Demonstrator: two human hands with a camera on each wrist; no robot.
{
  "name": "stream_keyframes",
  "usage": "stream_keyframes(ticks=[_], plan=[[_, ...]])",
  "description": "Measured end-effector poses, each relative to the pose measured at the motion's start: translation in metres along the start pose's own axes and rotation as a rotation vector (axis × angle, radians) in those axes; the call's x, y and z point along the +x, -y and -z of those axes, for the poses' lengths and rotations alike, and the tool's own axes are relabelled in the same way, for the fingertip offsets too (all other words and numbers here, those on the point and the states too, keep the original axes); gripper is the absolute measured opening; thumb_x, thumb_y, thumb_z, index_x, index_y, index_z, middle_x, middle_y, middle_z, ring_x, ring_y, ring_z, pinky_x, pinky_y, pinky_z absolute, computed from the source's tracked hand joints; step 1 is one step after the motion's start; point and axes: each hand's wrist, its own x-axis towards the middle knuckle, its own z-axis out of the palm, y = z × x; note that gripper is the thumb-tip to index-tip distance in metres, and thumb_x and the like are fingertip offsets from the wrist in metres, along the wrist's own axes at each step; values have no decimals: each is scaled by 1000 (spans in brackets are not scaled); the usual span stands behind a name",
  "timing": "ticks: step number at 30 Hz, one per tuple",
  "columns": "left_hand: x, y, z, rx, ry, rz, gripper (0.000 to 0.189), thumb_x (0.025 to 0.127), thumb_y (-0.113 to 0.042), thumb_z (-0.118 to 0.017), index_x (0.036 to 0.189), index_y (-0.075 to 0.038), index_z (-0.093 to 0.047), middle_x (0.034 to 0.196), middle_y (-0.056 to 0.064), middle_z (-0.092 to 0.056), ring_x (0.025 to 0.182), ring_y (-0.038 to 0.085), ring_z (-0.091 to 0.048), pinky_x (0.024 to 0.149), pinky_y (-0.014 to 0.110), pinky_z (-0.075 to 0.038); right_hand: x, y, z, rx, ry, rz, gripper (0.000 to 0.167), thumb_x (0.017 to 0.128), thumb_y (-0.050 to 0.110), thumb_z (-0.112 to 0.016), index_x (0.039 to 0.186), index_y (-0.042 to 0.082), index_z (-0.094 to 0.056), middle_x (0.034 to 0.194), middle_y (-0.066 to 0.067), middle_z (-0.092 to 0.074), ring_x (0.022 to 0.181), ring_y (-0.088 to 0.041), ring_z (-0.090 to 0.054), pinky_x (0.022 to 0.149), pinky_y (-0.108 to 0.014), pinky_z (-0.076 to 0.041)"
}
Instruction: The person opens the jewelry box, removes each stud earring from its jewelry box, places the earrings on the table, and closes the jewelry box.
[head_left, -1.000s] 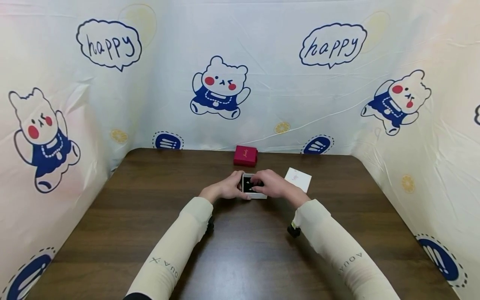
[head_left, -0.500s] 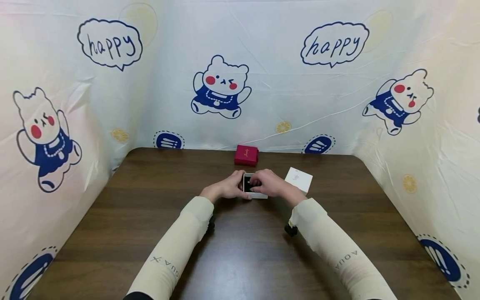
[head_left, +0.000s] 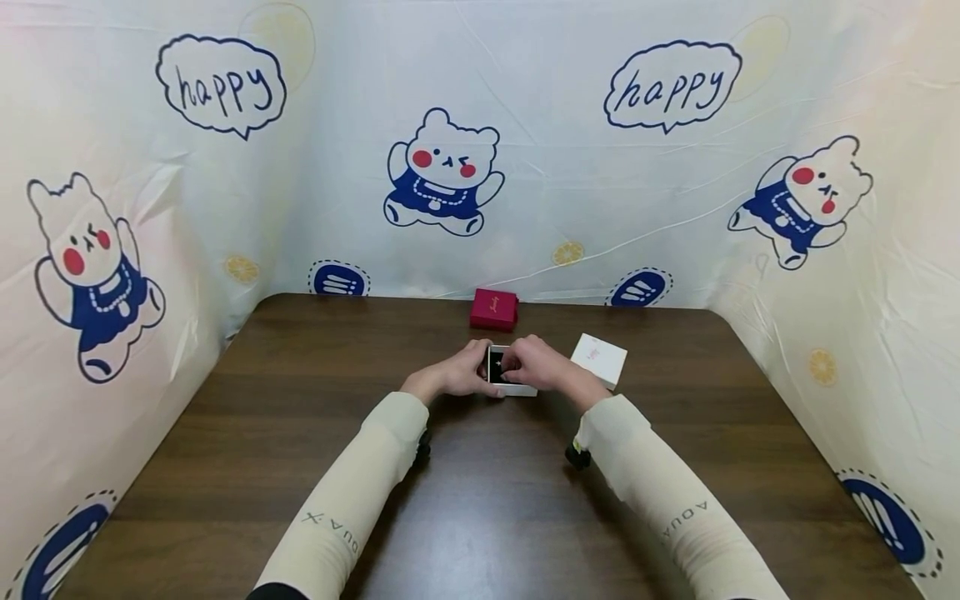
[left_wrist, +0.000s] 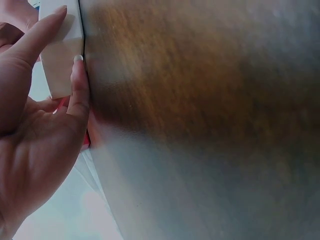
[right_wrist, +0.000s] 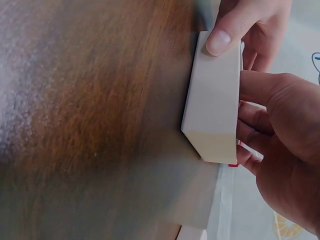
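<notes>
Light: you get bright, even lighting; soft shadows under your sleeves.
Focus: your wrist views blur the table point(left_wrist: 200, 100).

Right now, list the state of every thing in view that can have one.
white box: open, lid off, black insert showing.
white lid: off, lying on the table.
red box: closed.
left hand: holds the white box's side.
right hand: fingers curled over the insert.
</notes>
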Motion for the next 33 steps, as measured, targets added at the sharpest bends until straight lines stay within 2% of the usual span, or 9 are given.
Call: stream_keyframes(ticks=[6, 16, 22, 33], plan=[[0, -1, -1, 0, 1, -9, 73, 86, -33, -84, 137, -3, -41, 125, 13, -42, 110, 23, -44, 93, 36, -41, 0, 1, 1, -40, -10, 36, 7, 95, 10, -73, 93, 8, -79, 84, 0, -73, 74, -10, -61, 72, -29, -53], [1, 2, -2, -2, -10, -13, 74, 84, -31, -85, 136, -2, -41, 122, 15, -44, 108, 23, -46, 93, 36, -43, -1, 0, 0, -40, 60, 47, 7, 98, 11, -70, 97, 8, -76, 84, 1, -68, 74, -12, -56, 71, -27, -51], [0, 2, -3, -6, -7, -6, 74, 85, -31, -85, 138, -3, -40, 126, 16, -43, 109, 23, -46, 94, 36, -43, -1, -3, -1, -43, 58, 56, 6, 98, 13, -70, 93, 11, -74, 82, 3, -66, 72, -11, -55, 70, -26, -49], [1, 2, -2, 1, -3, -9, 75, 85, -33, -85, 137, -3, -41, 122, 13, -44, 108, 22, -46, 93, 35, -43, -1, -4, 3, -22, 60, 61, 6, 98, 12, -69, 93, 11, -73, 84, 2, -67, 74, -11, -56, 73, -28, -50]])
